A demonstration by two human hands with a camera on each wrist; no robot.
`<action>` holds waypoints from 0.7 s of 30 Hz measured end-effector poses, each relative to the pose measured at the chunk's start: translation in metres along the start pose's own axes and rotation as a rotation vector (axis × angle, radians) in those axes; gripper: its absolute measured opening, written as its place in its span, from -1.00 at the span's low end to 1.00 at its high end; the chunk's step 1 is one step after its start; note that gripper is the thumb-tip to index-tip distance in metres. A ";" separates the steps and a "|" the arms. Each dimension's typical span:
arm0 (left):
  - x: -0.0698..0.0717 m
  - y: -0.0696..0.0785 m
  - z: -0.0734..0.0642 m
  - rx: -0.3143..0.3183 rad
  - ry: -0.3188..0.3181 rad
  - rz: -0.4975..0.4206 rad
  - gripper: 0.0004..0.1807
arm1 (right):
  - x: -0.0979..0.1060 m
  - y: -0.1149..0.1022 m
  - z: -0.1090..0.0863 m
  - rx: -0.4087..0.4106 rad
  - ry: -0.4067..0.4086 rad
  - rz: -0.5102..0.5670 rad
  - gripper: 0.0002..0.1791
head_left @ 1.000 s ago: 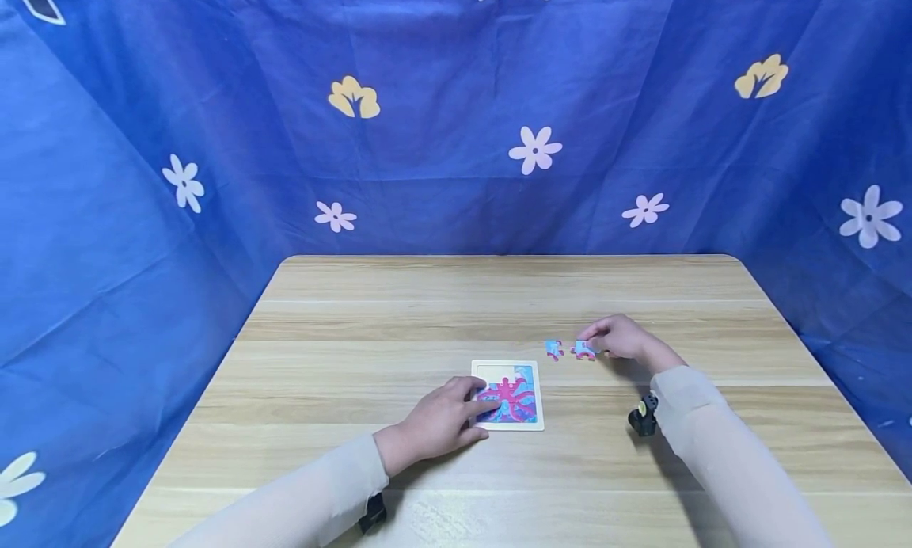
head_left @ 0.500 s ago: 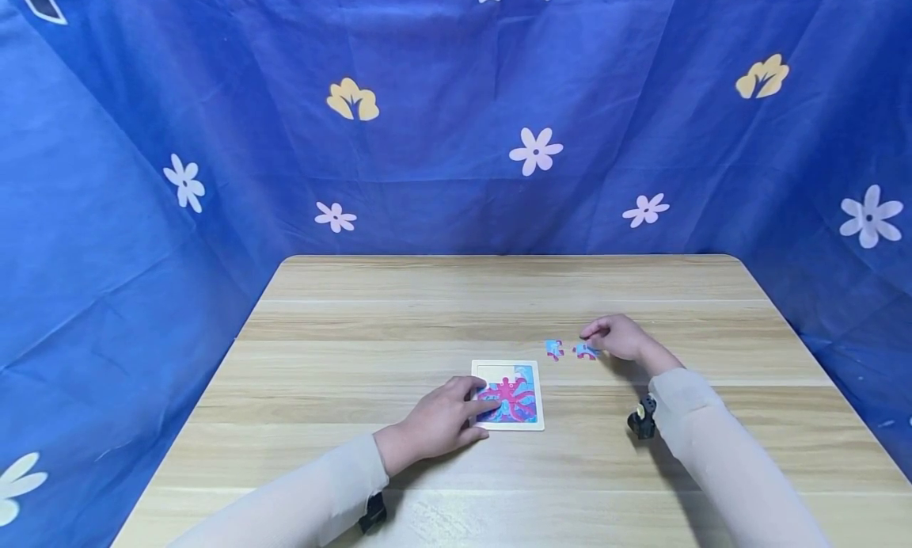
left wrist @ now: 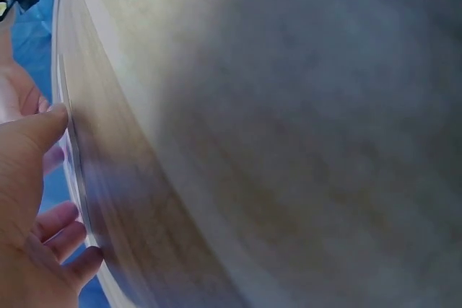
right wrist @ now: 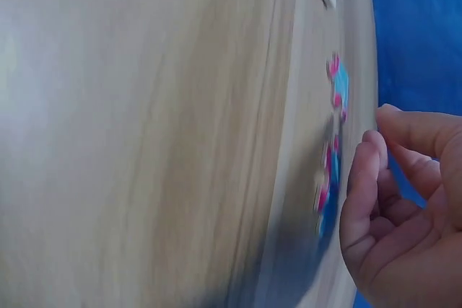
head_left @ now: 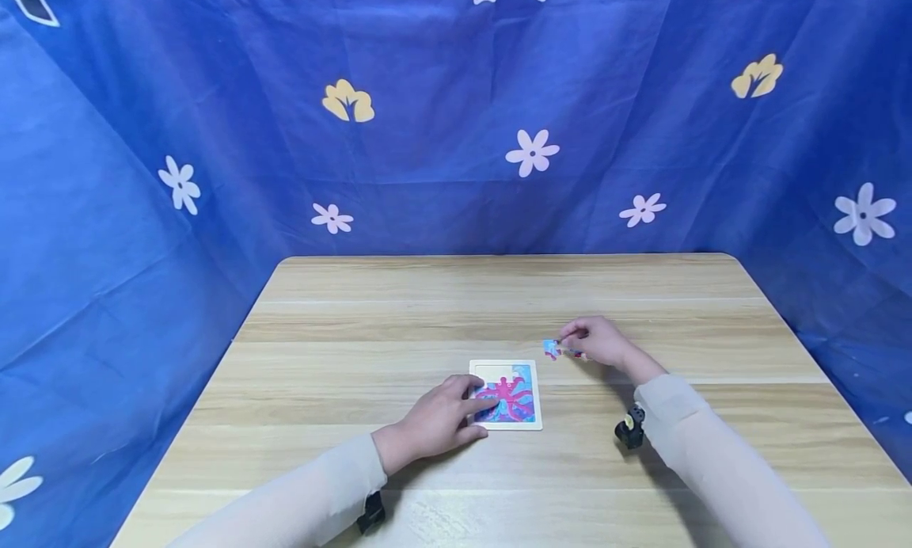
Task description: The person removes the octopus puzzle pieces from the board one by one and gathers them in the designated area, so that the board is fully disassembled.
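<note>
A square jigsaw puzzle with a pink octopus (head_left: 518, 401) lies in a pale frame, its bare backing (head_left: 492, 371) showing at the upper left. My left hand (head_left: 438, 417) rests at the puzzle's left side, fingers spread over the frame and onto the picture. Up and right of the frame, a blue-and-pink puzzle piece (head_left: 551, 348) lies flat on the table. Over a second puzzle piece (right wrist: 328, 178) hovers my right hand (right wrist: 411, 207), fingers loosely bent, thumb and index tips close together, nothing visible between them. In the head view this hand partly hides that second piece.
The wood-grain table (head_left: 321, 350) has a straight far edge. Blue cloth (head_left: 456, 120) with flowers and trees hangs behind it and at both sides. A small black device (head_left: 630, 428) is strapped at the right wrist, another at the left.
My right hand has shifted left, from beside the second piece to over it and nearer the first piece. That second piece turned slightly earlier. My left hand has stayed in place.
</note>
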State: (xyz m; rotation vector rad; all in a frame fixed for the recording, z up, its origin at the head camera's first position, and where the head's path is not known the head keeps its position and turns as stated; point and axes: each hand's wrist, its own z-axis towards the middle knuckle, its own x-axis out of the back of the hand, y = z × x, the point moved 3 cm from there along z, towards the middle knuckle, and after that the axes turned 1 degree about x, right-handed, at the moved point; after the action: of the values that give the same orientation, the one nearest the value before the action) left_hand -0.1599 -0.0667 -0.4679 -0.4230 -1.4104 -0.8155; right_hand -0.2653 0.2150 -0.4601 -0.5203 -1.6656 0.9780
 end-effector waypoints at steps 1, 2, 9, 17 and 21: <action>0.000 0.000 0.000 0.003 -0.001 -0.001 -0.46 | -0.003 -0.002 0.000 0.002 -0.013 0.011 -0.80; 0.000 0.000 0.000 0.006 -0.001 0.000 -0.46 | -0.006 -0.004 -0.001 -0.001 -0.025 0.031 -0.79; 0.002 0.003 0.006 -0.035 0.038 0.021 -0.45 | -0.023 -0.015 -0.004 0.005 -0.084 0.073 -0.77; 0.003 0.009 0.014 -0.038 -0.004 0.029 -0.42 | -0.041 -0.029 -0.010 0.044 -0.132 0.048 -0.80; 0.002 0.011 0.018 -0.035 -0.019 0.033 -0.42 | -0.048 -0.032 -0.012 0.053 -0.162 0.029 -0.81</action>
State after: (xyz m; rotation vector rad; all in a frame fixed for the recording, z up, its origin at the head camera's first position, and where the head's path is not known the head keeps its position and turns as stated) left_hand -0.1643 -0.0476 -0.4607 -0.4807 -1.4048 -0.8122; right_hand -0.2345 0.1651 -0.4609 -0.4405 -1.7742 1.1075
